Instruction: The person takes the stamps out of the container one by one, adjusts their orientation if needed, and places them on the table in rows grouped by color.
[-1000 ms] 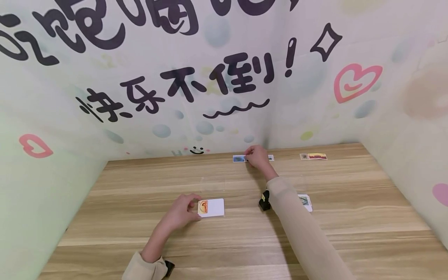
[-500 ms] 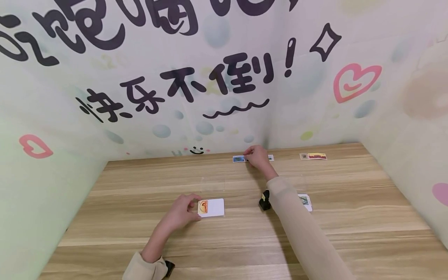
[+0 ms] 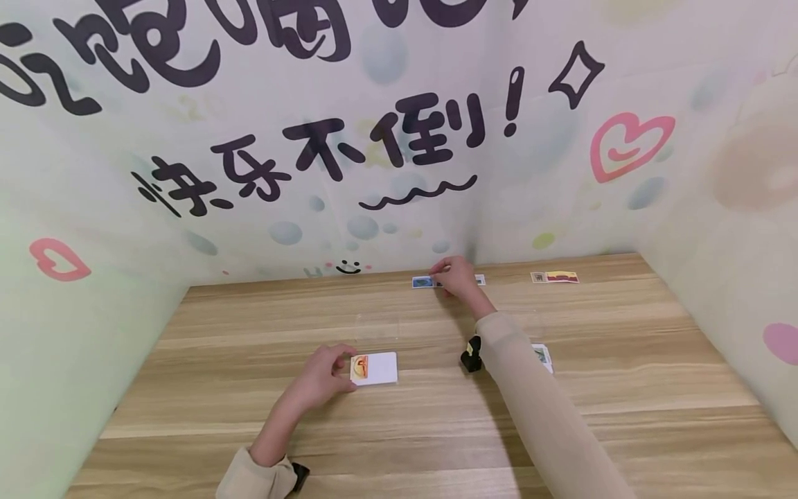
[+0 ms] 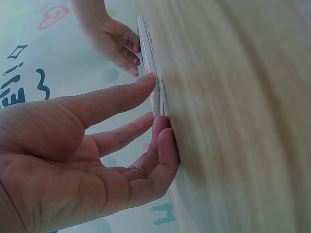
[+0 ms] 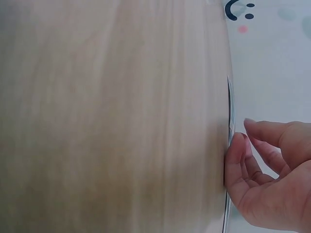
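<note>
My left hand holds the left end of a white card stack, thumb along one long edge and fingers at the other. An orange picture marks that end of the stack. In the left wrist view, the thumb tip touches the edge of the stack. At the back of the table, my right hand is over a row of picture cards, covering its middle. Bent fingertips touch the thin card edge in the right wrist view, while the thumb tip stands off from the table.
Another card pair lies at the back right. Part of a second card stack shows beyond the right sleeve. Faint clear rectangular outlines are on the wooden table. A printed wall sheet stands right behind the table.
The head view has shifted very slightly. Both hands keep their places, the left at the card stack and the right over the row of cards, with only slight finger motion of the right hand.
</note>
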{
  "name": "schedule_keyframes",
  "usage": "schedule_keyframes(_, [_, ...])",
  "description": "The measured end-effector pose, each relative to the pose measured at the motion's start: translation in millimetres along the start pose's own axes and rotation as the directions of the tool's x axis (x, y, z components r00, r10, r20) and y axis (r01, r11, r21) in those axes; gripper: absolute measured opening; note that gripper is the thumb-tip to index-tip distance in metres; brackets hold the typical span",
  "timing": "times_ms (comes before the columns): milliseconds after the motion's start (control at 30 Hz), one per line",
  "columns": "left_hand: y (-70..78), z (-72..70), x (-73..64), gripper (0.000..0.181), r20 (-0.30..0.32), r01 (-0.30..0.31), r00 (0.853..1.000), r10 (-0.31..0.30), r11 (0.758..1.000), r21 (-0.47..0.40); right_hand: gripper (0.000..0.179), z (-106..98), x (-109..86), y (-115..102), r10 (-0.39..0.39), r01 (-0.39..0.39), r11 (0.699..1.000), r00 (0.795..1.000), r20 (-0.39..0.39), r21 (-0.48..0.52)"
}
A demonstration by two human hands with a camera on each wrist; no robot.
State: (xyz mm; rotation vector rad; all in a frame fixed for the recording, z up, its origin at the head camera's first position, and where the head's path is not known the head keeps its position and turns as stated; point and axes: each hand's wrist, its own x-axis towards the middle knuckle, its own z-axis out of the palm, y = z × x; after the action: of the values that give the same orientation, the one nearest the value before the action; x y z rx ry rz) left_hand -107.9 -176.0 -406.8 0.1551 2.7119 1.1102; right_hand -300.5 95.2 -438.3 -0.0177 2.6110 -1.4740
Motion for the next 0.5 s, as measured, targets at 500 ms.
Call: schedule_keyframes(500, [0.7, -0.4, -0.6, 0.047, 0.004, 0.009, 1.0, -0.009, 1.0, -0.01, 0.017, -5.0, -3.0, -3.4, 0.002, -0.002, 1.0, 0.999, 0.037, -0.005])
